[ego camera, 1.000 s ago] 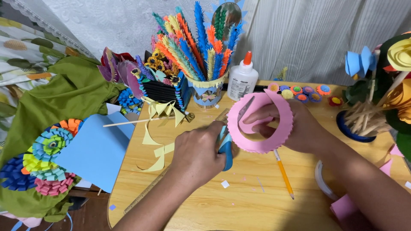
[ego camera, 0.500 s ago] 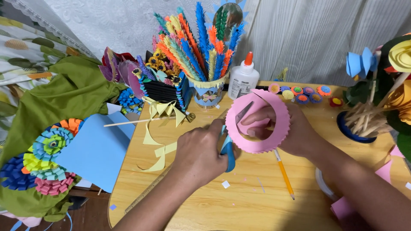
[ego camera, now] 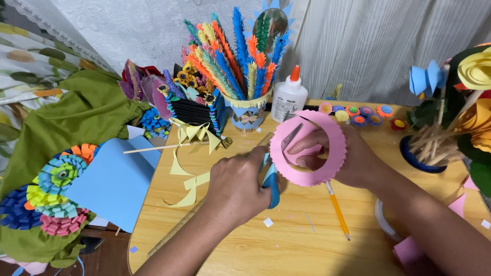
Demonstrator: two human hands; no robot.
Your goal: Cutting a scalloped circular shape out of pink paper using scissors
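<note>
Left hand point(ego camera: 238, 179) grips blue-handled scissors point(ego camera: 271, 179), blades inside a pink paper ring point(ego camera: 308, 148) (zigzag-edged) pinched by the right hand point(ego camera: 342, 156) above a wooden table point(ego camera: 286, 245).

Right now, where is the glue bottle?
In the head view, the white glue bottle stands at the table's back edge, right of the cup of paper feathers, behind the pink paper ring.

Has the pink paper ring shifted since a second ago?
Yes, slightly: the pink paper ring has drifted left, away from the glue bottle, toward the scissors.
</note>
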